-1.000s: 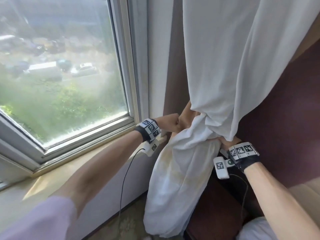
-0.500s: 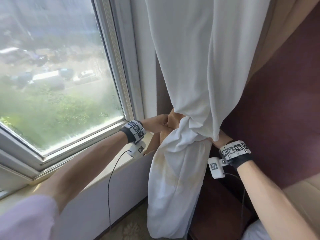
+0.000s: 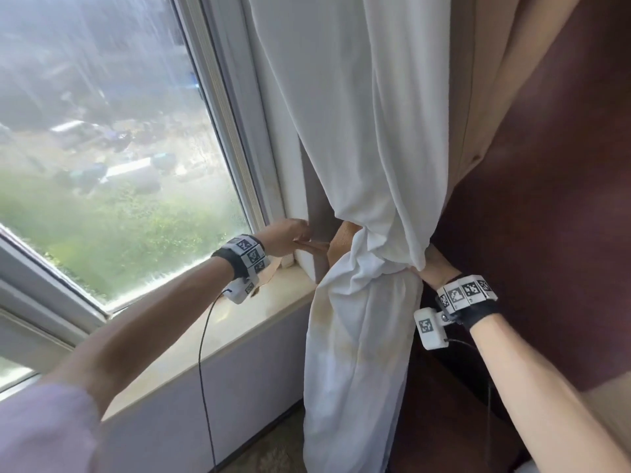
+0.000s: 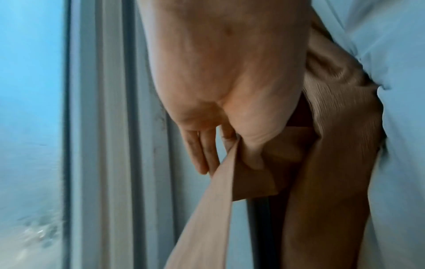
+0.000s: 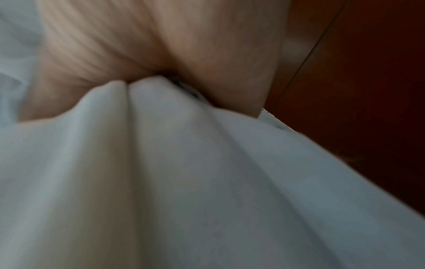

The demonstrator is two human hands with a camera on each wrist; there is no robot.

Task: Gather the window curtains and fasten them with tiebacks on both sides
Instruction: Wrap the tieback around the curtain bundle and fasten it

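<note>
I am standing at a large window with a pale sill below it. At its right side a white curtain is hanging against a dark red wall, bunched to a narrow waist just above sill height. A tan tieback is passing behind that waist.

My left hand is reaching in beside the window frame; the left wrist view shows its thumb and fingers pinching one flat end of the band. My right hand is tucked behind the bundle on the wall side. I cannot tell how its fingers are lying, since cloth is filling that wrist view.

To do this well, I judge I should be keeping the band flat, pulling both ends level and snug around the waist, and holding the folds gathered until the ends are joined.
</note>
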